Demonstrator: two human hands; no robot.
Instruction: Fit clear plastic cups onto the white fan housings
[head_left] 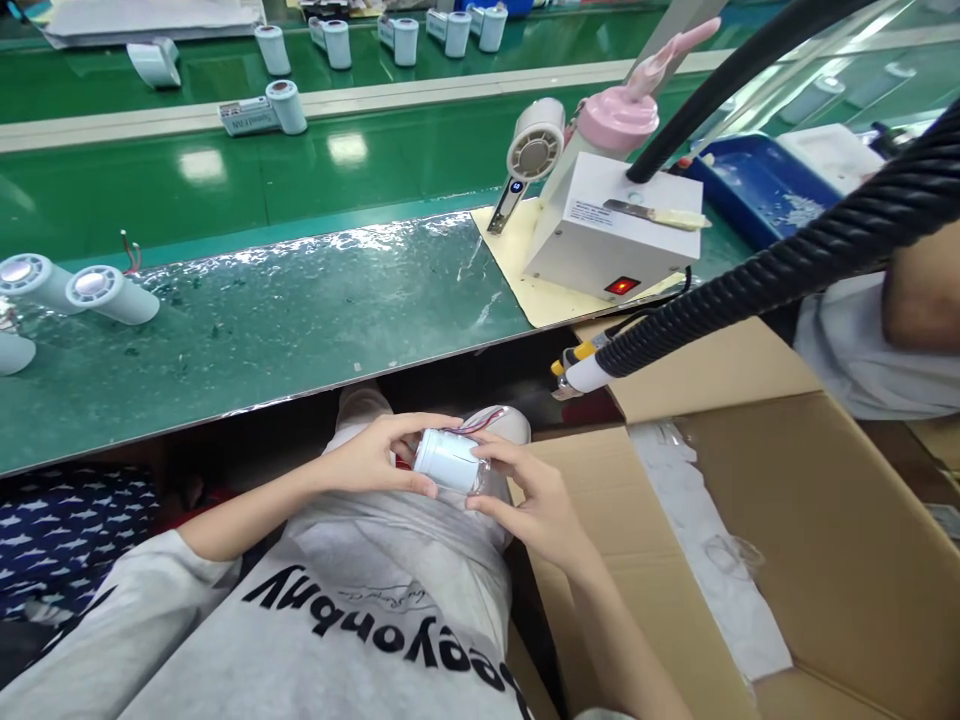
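Note:
Over my lap, below the bench edge, both hands hold a small white cylinder [448,460] with thin red and blue wires at its top. My left hand [375,458] wraps its left end, fingers closed round it. My right hand [525,495] pinches its right end, where a bit of clear plastic shows. A second white rounded piece [501,422] lies just behind the cylinder on my knee.
The green bench [247,330] carries two white cylinders [82,290] at the left and a white box machine [611,235] with a lit red switch. A black ribbed hose [787,265] crosses at right. An open cardboard box [787,540] stands at my right; another person's arm [911,300] is beyond it.

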